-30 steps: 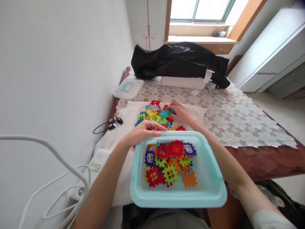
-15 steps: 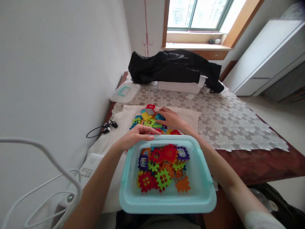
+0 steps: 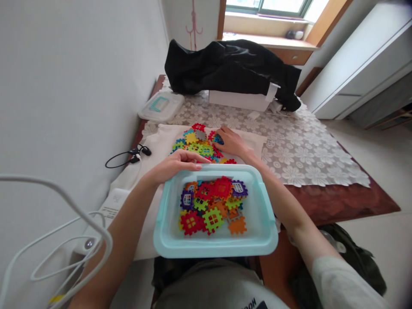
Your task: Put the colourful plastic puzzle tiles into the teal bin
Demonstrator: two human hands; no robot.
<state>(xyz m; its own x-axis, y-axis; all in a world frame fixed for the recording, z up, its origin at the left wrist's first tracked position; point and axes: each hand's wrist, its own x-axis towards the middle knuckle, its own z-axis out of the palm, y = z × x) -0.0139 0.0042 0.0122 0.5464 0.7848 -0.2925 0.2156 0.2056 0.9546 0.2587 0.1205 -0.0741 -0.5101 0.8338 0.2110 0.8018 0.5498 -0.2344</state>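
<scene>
A light blue plastic tub (image 3: 260, 223) sits at the table's near edge over my lap, with several colourful toothed building tiles (image 3: 212, 204) lying in it. My left hand (image 3: 175, 165) rests on the tub's far rim and grips it. Beyond the tub, a pile of the same tiles (image 3: 196, 143) lies on a white cloth (image 3: 154, 148). My right hand (image 3: 231, 143) reaches into the right side of that pile, fingers curled over a blue tile (image 3: 219, 139).
The tub's lid (image 3: 161, 106) lies at the far left by the wall. A black garment (image 3: 231, 68) covers a white box (image 3: 240, 101) at the back. A black cable (image 3: 124, 156) and white cords (image 3: 64, 240) lie at the left. A lace tablecloth (image 3: 305, 154) covers the right side.
The view has shifted downward and closer. My right hand has stayed at the right side of the pile, closing on a blue tile. My left hand keeps its hold on the tub rim.
</scene>
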